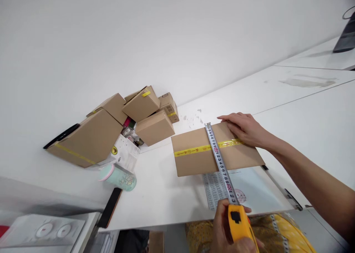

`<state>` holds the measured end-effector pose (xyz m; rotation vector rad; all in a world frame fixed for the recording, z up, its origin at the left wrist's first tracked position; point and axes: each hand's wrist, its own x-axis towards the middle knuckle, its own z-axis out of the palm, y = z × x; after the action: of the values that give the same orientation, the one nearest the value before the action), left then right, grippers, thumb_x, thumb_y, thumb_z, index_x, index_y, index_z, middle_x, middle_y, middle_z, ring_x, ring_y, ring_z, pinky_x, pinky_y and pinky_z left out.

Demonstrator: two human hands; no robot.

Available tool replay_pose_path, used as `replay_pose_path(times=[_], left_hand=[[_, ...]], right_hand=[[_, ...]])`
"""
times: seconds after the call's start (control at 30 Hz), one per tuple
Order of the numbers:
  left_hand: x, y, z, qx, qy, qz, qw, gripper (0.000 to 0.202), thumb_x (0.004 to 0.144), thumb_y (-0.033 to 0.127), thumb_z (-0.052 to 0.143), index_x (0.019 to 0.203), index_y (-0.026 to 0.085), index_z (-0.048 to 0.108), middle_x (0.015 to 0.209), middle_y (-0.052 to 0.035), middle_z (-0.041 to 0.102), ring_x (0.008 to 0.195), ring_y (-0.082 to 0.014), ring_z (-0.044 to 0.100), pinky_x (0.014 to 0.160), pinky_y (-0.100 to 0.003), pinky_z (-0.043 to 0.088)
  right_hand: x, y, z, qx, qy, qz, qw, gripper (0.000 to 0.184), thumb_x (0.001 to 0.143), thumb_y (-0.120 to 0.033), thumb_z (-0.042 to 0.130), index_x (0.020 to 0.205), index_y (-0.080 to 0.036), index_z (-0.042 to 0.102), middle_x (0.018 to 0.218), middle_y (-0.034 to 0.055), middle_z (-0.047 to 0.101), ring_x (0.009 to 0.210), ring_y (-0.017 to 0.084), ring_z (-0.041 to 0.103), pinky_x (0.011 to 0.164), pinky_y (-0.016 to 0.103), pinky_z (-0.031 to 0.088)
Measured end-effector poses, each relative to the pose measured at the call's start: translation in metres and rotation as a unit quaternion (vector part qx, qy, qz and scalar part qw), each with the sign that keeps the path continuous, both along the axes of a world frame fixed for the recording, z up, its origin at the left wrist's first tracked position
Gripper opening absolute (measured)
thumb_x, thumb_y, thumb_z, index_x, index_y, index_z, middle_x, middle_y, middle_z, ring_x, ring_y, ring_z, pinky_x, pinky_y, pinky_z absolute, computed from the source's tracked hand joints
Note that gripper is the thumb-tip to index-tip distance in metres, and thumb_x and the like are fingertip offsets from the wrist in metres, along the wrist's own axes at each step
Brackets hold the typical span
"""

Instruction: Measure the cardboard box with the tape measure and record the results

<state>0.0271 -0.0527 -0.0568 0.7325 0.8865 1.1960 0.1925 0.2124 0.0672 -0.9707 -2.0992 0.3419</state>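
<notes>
A flat cardboard box [194, 160] with a yellow tape strip lies on the white table [166, 194]. A steel tape blade [219, 160] runs across its top from the far edge toward me. My left hand [220, 229] is closed round the yellow tape measure case [240, 223] at the table's near edge. My right hand [244, 129] lies flat, fingers stretched, on the box's far right part, fingertips close to the blade's end hook.
A printed sheet on a clipboard [257, 190] lies under the box's near edge. A pile of cardboard boxes [91, 138] sits at the left, with a mint cup [119, 177] on its side and a phone [111, 206] near the edge. Yellow patterned cloth [288, 230] shows below.
</notes>
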Motion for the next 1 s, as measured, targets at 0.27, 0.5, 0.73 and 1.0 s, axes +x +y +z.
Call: replay_pose_path(times=[0.27, 0.5, 0.73, 1.0], left_hand=[[0.001, -0.006, 0.004, -0.027, -0.014, -0.013, 0.999, 0.096, 0.053, 0.053, 0.098, 0.134, 0.032, 0.049, 0.135, -0.0107, 0.059, 0.074, -0.0160, 0.072, 0.060, -0.026, 0.061], [0.005, -0.002, 0.008, -0.045, -0.011, -0.027, 0.999, 0.098, 0.049, 0.055, 0.099, 0.128, 0.029, 0.049, 0.132, -0.0114, 0.060, 0.075, -0.0163, 0.072, 0.064, -0.027, 0.060], [0.007, -0.008, 0.007, -0.042, -0.010, -0.023, 0.999, 0.104, 0.049, 0.058, 0.099, 0.135, 0.030, 0.048, 0.129, -0.0113, 0.061, 0.078, -0.0164, 0.070, 0.066, -0.028, 0.058], [-0.006, -0.007, 0.016, 0.010, -0.042, -0.045, 0.998, 0.088, 0.049, 0.054, 0.099, 0.122, 0.029, 0.057, 0.126, -0.0101, 0.063, 0.070, -0.0165, 0.071, 0.058, -0.027, 0.058]], right_hand=[[-0.014, -0.001, 0.000, 0.120, -0.167, -0.012, 0.979, 0.058, 0.101, -0.020, 0.031, 0.150, -0.041, 0.057, 0.113, 0.0118, 0.067, 0.099, 0.030, 0.057, 0.090, 0.047, 0.039], [-0.016, -0.002, -0.001, 0.141, -0.189, -0.031, 0.971, 0.058, 0.101, -0.019, 0.031, 0.143, -0.042, 0.064, 0.114, 0.0121, 0.066, 0.099, 0.029, 0.055, 0.087, 0.045, 0.038], [-0.016, -0.007, 0.000, 0.141, -0.185, -0.042, 0.972, 0.057, 0.101, -0.018, 0.032, 0.141, -0.041, 0.066, 0.113, 0.0120, 0.065, 0.099, 0.029, 0.054, 0.085, 0.044, 0.038], [-0.015, -0.009, -0.002, 0.133, -0.167, -0.054, 0.975, 0.058, 0.101, -0.017, 0.031, 0.144, -0.041, 0.062, 0.117, 0.0118, 0.066, 0.101, 0.030, 0.056, 0.089, 0.050, 0.039]])
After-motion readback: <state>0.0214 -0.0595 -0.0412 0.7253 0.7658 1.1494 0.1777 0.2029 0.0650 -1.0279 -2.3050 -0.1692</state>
